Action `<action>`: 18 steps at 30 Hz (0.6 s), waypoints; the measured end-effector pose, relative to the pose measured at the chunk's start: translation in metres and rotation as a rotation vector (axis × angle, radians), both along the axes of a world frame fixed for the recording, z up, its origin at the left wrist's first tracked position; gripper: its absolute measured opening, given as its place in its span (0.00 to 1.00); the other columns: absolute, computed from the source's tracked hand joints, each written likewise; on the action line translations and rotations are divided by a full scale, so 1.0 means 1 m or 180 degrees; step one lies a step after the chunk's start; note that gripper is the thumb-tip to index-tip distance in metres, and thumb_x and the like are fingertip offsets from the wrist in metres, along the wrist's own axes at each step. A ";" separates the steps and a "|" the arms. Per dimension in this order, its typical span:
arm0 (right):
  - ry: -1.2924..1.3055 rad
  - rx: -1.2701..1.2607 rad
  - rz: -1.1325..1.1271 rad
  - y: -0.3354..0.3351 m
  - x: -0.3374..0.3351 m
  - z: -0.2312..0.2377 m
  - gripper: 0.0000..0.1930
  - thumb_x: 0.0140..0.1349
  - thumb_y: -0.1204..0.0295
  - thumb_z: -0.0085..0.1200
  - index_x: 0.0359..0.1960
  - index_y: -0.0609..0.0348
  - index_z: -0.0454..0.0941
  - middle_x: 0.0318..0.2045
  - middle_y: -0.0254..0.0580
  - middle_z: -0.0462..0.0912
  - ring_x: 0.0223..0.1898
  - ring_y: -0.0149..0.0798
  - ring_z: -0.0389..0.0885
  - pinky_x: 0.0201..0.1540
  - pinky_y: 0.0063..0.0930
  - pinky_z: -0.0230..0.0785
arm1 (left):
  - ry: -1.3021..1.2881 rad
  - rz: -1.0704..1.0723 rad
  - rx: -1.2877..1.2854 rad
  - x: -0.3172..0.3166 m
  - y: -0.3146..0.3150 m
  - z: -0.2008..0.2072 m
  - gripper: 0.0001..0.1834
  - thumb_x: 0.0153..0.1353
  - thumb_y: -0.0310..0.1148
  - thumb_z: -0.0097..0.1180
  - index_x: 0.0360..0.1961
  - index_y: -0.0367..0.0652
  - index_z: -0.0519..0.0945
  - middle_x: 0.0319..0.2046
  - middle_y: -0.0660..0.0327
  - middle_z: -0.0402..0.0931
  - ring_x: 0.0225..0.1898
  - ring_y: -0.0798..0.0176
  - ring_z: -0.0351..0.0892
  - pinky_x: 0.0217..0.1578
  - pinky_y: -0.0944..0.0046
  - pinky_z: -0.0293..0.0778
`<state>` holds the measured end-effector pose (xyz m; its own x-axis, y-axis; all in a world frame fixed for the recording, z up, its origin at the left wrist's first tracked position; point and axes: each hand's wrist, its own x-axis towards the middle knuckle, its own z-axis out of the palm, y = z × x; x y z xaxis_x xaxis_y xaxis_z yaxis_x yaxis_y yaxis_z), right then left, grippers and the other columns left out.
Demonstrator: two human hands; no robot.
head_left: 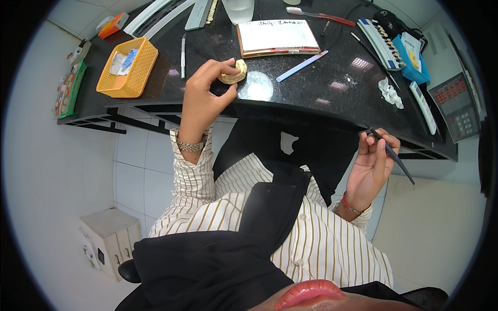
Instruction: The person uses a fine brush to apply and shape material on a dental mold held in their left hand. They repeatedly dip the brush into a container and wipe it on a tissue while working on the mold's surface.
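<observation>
My left hand (210,90) is closed by the table's front edge, its fingers and thumb around a small cream curved piece that looks like a dental cast (234,75). The piece sits low over the black tabletop; whether it touches is hard to tell. To the right, just off the table's edge, my right hand (374,160) is palm up. Its thumb and fingers pinch a slim black pen-like tool (395,158), which slants down to the right. The tool is apart from the cast. A pale blue flat stick (302,66) lies between the two hands, farther back.
The glossy black table (207,46) carries a yellow basket (127,78), a silver pen-shaped tool (183,57), a white pad (277,39) and a toothbrush (319,15). Crumpled tissue (390,94), a tooth shade guide (381,44), a blue tray (412,59) and a white device (423,108) lie right.
</observation>
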<state>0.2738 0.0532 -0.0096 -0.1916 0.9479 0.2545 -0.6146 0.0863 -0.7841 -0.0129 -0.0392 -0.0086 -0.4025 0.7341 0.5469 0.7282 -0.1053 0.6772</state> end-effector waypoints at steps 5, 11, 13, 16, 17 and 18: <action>0.0011 0.0010 0.0016 0.001 0.000 -0.001 0.06 0.64 0.77 0.45 0.41 0.60 0.65 0.41 0.43 0.70 0.37 0.29 0.75 0.51 0.30 0.72 | -0.0149 0.0036 -0.0094 0.004 -0.001 0.003 0.13 0.46 0.20 0.60 0.35 0.36 0.76 0.34 0.59 0.76 0.44 0.62 0.78 0.44 0.67 0.73; -0.0010 -0.0004 0.0010 0.002 0.000 -0.003 0.06 0.63 0.77 0.45 0.41 0.60 0.65 0.40 0.43 0.71 0.37 0.29 0.75 0.51 0.30 0.72 | 0.0019 0.0270 -0.0067 0.012 0.000 0.002 0.17 0.46 0.20 0.63 0.40 0.37 0.76 0.39 0.58 0.76 0.44 0.64 0.78 0.47 0.68 0.73; -0.0006 0.0000 -0.0007 0.002 -0.001 -0.004 0.06 0.63 0.77 0.46 0.41 0.60 0.65 0.40 0.43 0.71 0.37 0.29 0.75 0.50 0.30 0.72 | 0.0000 0.0436 0.0031 0.020 0.001 0.002 0.19 0.46 0.21 0.64 0.42 0.37 0.75 0.39 0.58 0.76 0.44 0.64 0.78 0.46 0.68 0.74; -0.0041 -0.0021 -0.0042 0.002 -0.002 -0.004 0.06 0.63 0.77 0.45 0.41 0.60 0.66 0.41 0.43 0.70 0.37 0.29 0.74 0.50 0.30 0.72 | 0.0025 0.0667 0.0088 0.028 0.003 0.001 0.21 0.46 0.22 0.64 0.44 0.39 0.74 0.39 0.57 0.77 0.44 0.63 0.78 0.45 0.66 0.74; -0.0042 -0.0033 -0.0028 0.002 -0.002 -0.004 0.06 0.63 0.77 0.45 0.41 0.60 0.66 0.41 0.43 0.70 0.37 0.29 0.74 0.50 0.30 0.72 | 0.0013 0.0683 0.0080 0.029 0.002 0.000 0.22 0.46 0.22 0.64 0.44 0.39 0.74 0.40 0.57 0.77 0.44 0.63 0.78 0.45 0.66 0.74; -0.0044 -0.0044 -0.0016 0.002 -0.001 -0.005 0.06 0.63 0.77 0.45 0.41 0.60 0.66 0.41 0.43 0.70 0.36 0.29 0.74 0.50 0.30 0.72 | 0.0001 0.0697 0.0073 0.030 0.001 -0.001 0.22 0.46 0.22 0.64 0.45 0.40 0.74 0.40 0.56 0.77 0.45 0.63 0.78 0.45 0.66 0.74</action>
<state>0.2723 0.0551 -0.0148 -0.1902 0.9523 0.2388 -0.6033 0.0785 -0.7936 0.0175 -0.0383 -0.0093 -0.5509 0.6165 0.5625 0.7355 0.0402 0.6763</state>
